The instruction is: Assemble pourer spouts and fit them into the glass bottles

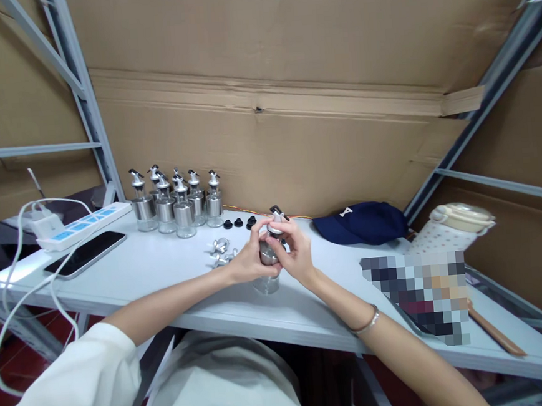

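An oil dispenser bottle point(267, 285) of clear glass with a steel sleeve stands upright near the table's front edge. My left hand point(248, 259) is wrapped round its sleeve from the left. At the neck, the fingers of my right hand point(298, 249) close on the metal pourer point(277, 214) with its black flip lid, which sits on the bottle. My fingers hide most of the neck. Left of the bottle lie several loose silver pourer parts point(220, 247), partly behind my left hand. Behind them are small black stoppers point(237, 223) in a row.
Several similar bottles point(184, 218) with pourers stand at the back left. A phone point(87, 254), a power strip point(86, 226) and white cables lie at the left. A navy cap point(361, 223), a lidded container point(462, 218), a blurred-out patch and a wooden handle point(497, 330) are right. Cardboard point(295, 157) walls the back.
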Available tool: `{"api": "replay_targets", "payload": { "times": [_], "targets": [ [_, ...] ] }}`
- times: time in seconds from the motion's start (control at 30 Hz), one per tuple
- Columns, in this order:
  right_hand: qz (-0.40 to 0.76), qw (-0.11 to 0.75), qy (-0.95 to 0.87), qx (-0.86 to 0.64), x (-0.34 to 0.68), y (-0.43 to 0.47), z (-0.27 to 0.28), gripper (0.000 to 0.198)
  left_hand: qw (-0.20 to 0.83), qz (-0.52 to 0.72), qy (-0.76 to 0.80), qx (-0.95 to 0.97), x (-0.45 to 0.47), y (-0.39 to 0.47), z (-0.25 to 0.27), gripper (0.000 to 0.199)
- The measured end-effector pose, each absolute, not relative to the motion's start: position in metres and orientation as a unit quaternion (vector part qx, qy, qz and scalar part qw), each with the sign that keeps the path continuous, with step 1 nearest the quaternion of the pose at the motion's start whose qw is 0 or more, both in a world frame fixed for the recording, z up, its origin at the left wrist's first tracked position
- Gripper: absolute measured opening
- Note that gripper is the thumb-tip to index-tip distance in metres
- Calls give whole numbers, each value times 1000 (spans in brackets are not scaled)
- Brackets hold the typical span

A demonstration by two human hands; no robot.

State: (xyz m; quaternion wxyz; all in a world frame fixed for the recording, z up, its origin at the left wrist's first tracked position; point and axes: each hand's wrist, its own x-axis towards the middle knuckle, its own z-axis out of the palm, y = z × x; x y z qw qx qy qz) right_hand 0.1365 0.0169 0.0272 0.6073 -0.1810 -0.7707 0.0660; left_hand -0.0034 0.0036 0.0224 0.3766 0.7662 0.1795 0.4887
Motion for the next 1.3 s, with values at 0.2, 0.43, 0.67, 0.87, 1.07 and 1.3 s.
{"api": "replay_targets", "payload": {
  "times": [0.2, 0.43, 0.67, 0.87, 1.07, 1.3],
  "targets": [
    [60, 587, -792, -155, 144, 18, 24, 43, 339, 444, 173, 811, -10, 9, 17, 97],
    [249, 606, -731, -188, 154, 21, 30, 38, 436, 354, 222, 797, -13, 12, 10, 114],
    [417, 609, -637, -223, 157, 26, 39, 35, 501, 360, 221, 755, -12, 6, 17, 105],
    [479, 602, -599, -224, 156, 29, 44, 32, 465, 370, 226, 772, -14, 7, 20, 96],
    [478, 649, -539, -246, 163, 31, 51, 32, 381, 421, 236, 788, -23, 17, 30, 82],
    [490, 665, -493, -272, 170, 35, 49, 19, 204, 564, 358, 716, -55, 49, 44, 82]
  ]
}}
